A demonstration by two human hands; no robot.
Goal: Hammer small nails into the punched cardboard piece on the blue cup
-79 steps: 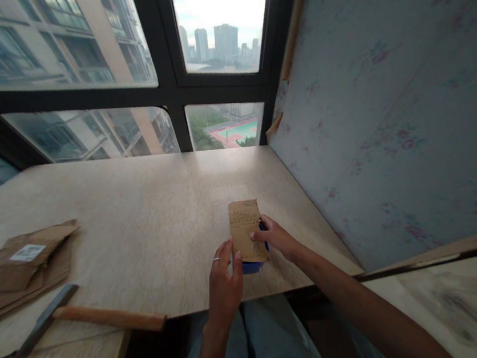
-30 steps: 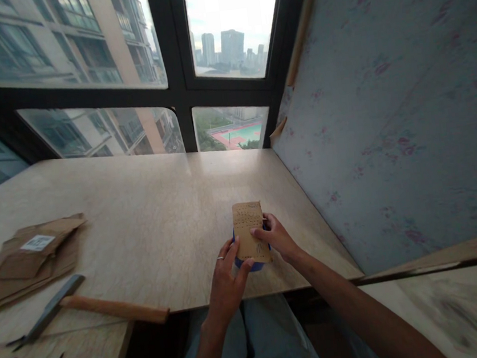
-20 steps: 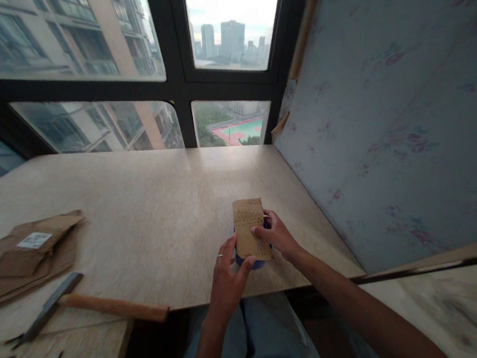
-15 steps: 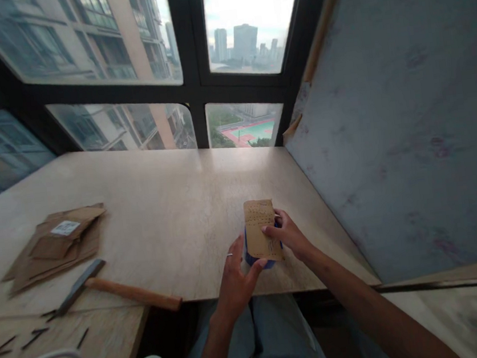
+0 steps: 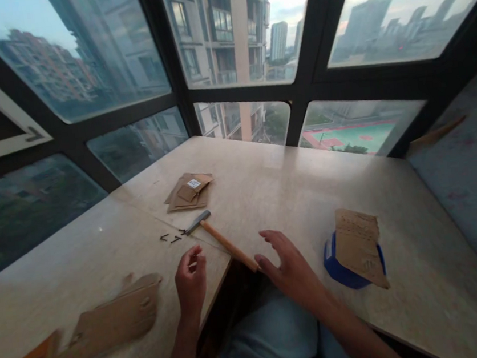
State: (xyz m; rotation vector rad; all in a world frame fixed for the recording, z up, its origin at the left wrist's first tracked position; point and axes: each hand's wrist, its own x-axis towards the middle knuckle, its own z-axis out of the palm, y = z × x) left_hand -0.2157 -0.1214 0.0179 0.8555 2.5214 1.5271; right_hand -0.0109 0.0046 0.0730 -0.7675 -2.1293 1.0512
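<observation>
The cardboard (image 5: 357, 237) and blue box (image 5: 346, 270), gripped earlier, have been released right of the right hand (image 5: 270, 247), whose fingers are spread beside the hammer (image 5: 229, 246). The left hand (image 5: 191, 282) is curled near the nails (image 5: 176, 239); whether anything is pinched cannot be told.

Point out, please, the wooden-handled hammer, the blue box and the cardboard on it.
Wooden-handled hammer (image 5: 229, 245), head view: the handle.
Blue box (image 5: 344, 272), head view: near wall.
Cardboard (image 5: 358, 244), head view: upper face.
</observation>
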